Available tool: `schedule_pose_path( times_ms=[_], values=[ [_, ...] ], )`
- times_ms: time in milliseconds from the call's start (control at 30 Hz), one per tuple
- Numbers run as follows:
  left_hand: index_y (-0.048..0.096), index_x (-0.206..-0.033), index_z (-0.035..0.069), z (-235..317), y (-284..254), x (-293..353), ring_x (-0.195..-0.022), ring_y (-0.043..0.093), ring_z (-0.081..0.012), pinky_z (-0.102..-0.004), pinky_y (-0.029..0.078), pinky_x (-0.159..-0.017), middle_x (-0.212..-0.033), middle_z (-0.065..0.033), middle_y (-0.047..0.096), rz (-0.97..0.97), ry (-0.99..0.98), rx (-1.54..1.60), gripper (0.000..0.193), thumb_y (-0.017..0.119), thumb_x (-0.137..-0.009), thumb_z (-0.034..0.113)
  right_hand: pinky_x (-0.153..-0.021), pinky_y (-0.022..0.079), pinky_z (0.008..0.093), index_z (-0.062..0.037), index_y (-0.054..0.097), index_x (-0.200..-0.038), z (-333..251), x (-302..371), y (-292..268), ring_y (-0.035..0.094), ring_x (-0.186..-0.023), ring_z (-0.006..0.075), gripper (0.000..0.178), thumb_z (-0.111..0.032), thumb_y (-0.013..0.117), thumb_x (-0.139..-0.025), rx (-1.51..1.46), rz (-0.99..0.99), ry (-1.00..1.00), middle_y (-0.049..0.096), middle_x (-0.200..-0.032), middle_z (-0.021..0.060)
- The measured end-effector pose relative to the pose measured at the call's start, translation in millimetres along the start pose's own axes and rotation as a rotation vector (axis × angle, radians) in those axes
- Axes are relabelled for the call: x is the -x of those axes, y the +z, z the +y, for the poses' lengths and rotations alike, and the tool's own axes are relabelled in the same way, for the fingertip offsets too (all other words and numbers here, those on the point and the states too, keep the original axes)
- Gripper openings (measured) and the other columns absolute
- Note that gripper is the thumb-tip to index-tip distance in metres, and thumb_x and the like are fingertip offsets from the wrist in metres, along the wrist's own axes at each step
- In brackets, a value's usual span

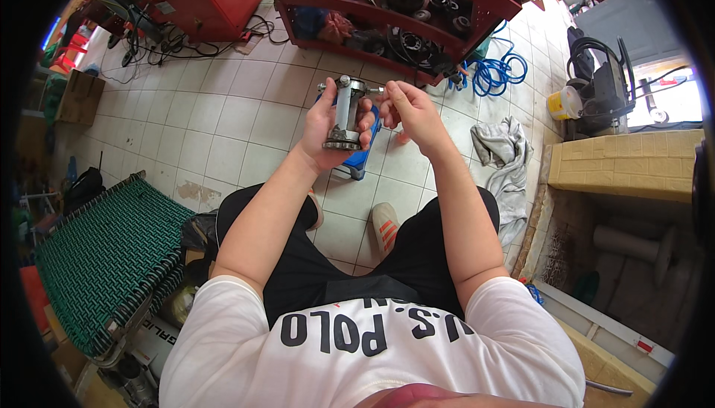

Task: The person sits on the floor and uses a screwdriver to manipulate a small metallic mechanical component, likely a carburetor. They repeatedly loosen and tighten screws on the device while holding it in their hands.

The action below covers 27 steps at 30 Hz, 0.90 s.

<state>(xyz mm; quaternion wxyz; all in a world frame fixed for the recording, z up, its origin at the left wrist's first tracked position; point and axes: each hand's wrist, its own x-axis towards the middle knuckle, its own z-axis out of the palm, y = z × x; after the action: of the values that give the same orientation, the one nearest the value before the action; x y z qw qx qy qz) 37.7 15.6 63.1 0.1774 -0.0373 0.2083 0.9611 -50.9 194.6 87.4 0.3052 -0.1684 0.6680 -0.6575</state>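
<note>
Left hand was wrapped around a metal cylinder part, fingers closed on the body, holding it upright out in front of the chest above the knees. Right hand sat just right of the part's top end, fingertips pinched at a small bolt or pin sticking out sideways from the top flange. Can't tell if the pinch actually held a loose piece or was only touching it.

Risks, as I judged them:
- Part looked heavy and was carried in one hand over hard tile. A slip in that grip would have dropped it onto the sandalled foot directly below.
- The small fastener at the right fingertips could have come free and rolled off; grey tile and clutter would have made it hard to find.
- Fingers close to the flange edge could get nipped if the part rotated in the left hand.

Surroundings: no bench, person sat low over a tiled floor. Blue stool or box below the left hand. Grey rag to the right of the right hand. Red shelf rack full of dark machine parts beyond both hands, blue hose coil beyond and to the right. Green woven cot down to the left.
</note>
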Motion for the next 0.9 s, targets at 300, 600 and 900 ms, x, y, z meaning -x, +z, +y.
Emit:
schedule_pose_path(
  times_ms=[300, 600, 900],
  values=[
    [0.060, -0.104, 0.006, -0.3, -1.4, -1.2, -0.063, 0.067, -0.0231, -0.0323, 0.053, -0.057, -0.077, -0.0078, 0.060, 0.066, -0.055, -0.062, 0.072, 0.039, -0.095, 0.075, -0.040, 0.033, 0.0241, -0.0090, 0.060, -0.081, 5.0, -1.9, 5.6, 0.053, -0.053, 0.0071, 0.047, -0.049, 0.051, -0.104, 0.059, 0.059, 0.013, 0.054, -0.062, -0.0030],
    [0.061, -0.102, 0.006, -3.2, -0.3, -1.8, -0.061, 0.066, -0.0238, -0.0314, 0.054, -0.059, -0.076, -0.0082, 0.061, 0.151, -0.065, -0.218, 0.071, 0.039, -0.096, 0.073, -0.042, 0.029, 0.0229, -0.0119, 0.057, -0.075, -0.3, 1.5, 7.5, 0.050, -0.050, 0.0070, 0.049, -0.052, 0.052, -0.102, 0.003, 0.040, 0.171, 0.050, -0.060, -0.0038],
    [0.061, -0.102, 0.007, -4.0, -1.7, -4.5, -0.065, 0.064, -0.0194, -0.0308, 0.054, -0.059, -0.076, -0.0058, 0.060, 0.154, -0.058, -0.048, 0.070, 0.038, -0.097, 0.073, -0.052, 0.041, 0.0240, -0.0039, 0.056, -0.099, 7.9, -0.8, 11.3, 0.050, -0.058, 0.0074, 0.024, -0.027, 0.059, -0.104, -0.034, 0.060, -0.002, 0.056, -0.075, -0.0008]
  ],
)
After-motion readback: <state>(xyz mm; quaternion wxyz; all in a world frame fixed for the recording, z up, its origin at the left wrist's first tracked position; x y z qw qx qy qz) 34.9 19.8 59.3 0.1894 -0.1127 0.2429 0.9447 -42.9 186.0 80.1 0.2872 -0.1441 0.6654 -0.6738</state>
